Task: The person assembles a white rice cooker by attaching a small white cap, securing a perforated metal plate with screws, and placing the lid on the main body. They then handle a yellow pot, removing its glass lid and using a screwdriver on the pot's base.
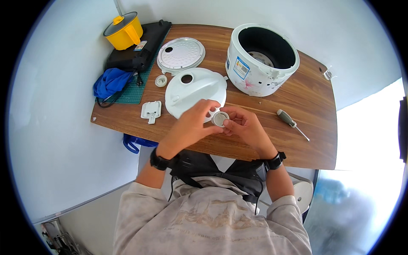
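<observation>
Between my hands, over the front edge of the table, is a small round white plastic cap [220, 119] with its hollow side facing up. My right hand [248, 126] grips it from the right, thumb on its rim. My left hand [193, 123] curls around its left side, thumb at the lower rim and fingertips at the upper rim. Just beyond lies the white rice cooker lid cover [195, 91] with a round hole, partly hidden by my left hand. A second small round white part [161, 80] and a white square plastic piece [151, 111] lie to its left.
The open rice cooker body [261, 63] stands at the back right. A round inner lid plate [182, 54] lies at the back. A screwdriver [293, 124] is on the right. At left are a yellow pot [125, 34], a black case [148, 46], a blue cloth [111, 83] and a green mat [132, 94].
</observation>
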### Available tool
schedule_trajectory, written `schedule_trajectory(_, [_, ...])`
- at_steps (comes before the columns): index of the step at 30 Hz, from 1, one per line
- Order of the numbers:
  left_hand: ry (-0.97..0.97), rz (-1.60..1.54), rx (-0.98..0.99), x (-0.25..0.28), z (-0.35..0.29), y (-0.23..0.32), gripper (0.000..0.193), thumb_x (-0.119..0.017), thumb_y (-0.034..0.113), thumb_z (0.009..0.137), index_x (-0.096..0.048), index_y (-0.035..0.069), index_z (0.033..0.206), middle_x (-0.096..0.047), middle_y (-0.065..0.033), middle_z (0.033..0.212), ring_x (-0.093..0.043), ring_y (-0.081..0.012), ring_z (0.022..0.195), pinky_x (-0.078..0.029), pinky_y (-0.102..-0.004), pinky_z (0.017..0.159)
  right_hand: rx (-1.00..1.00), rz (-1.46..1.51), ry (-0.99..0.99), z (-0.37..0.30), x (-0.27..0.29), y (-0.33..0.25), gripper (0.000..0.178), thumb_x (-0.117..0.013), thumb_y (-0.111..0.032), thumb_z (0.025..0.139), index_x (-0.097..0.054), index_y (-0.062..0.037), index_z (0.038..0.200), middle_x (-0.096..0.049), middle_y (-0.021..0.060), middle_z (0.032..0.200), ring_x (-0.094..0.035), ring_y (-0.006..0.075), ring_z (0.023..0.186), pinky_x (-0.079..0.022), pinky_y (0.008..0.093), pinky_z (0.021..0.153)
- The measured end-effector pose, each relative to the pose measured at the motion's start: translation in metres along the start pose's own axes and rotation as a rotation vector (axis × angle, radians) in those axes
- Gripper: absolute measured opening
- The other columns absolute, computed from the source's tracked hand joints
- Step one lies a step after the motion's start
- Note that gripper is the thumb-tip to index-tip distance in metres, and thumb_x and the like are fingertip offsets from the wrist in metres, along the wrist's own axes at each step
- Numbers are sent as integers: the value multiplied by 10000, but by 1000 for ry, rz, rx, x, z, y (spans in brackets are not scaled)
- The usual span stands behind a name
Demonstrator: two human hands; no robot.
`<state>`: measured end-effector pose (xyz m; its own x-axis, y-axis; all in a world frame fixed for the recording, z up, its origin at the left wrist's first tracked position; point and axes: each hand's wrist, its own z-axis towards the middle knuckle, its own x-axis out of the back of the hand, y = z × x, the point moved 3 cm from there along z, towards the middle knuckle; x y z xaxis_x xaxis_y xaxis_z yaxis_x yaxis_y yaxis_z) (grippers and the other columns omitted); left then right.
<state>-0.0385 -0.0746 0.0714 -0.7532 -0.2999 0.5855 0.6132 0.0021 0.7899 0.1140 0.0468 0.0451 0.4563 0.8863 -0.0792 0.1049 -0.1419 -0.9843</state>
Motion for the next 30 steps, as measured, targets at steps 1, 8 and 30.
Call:
schedule_trajectory(1, [4, 27, 19, 10, -1, 2, 514, -811, 187, 834, -558, 81, 1269, -639, -71, 1115, -642, -217, 965, -523, -337, 835, 1, 20, 3, -2, 2, 0, 368, -660, -90, 977, -605, -18, 1334, -686, 59, 961, -665, 111, 825, -564, 260, 726])
schedule_trajectory(8, [259, 292, 276, 110, 7, -101, 353, -743, 156, 879, -623, 77, 1201, -671, -113, 1144, -664, -286, 1011, -529, -380, 858, 22, 19, 76, -12, 8, -8, 358, -655, -82, 979, -608, 0, 1325, -685, 51, 991, -640, 97, 819, -554, 251, 756])
schedule_trajectory(30, [255, 551, 353, 115, 30, -152, 433, -708, 181, 845, -646, 102, 1265, -602, -197, 1204, -625, -381, 1090, -528, -438, 928, -24, 41, 74, -38, 20, 10, 351, -682, -91, 967, -639, -22, 1308, -664, 17, 972, -614, 70, 806, -541, 232, 733])
